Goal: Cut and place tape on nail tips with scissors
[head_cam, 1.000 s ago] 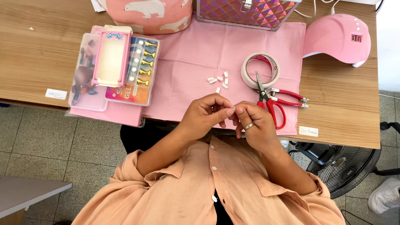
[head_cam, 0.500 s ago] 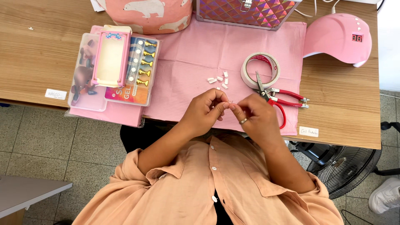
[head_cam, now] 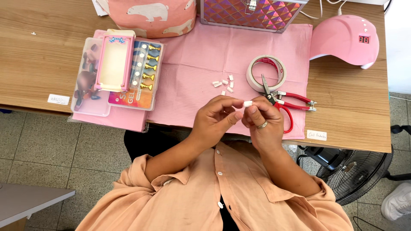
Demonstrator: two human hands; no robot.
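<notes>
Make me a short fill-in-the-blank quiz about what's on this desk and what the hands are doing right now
1. Both hands, the left hand and right hand, pinch a small ____ piece between their fingertips.
2. The scissors on the mat have ____ handles.
3. The roll of tape lies on the ____ mat.
4. The ring is on the ____ hand.

Missing words: white; red; pink; right
</notes>
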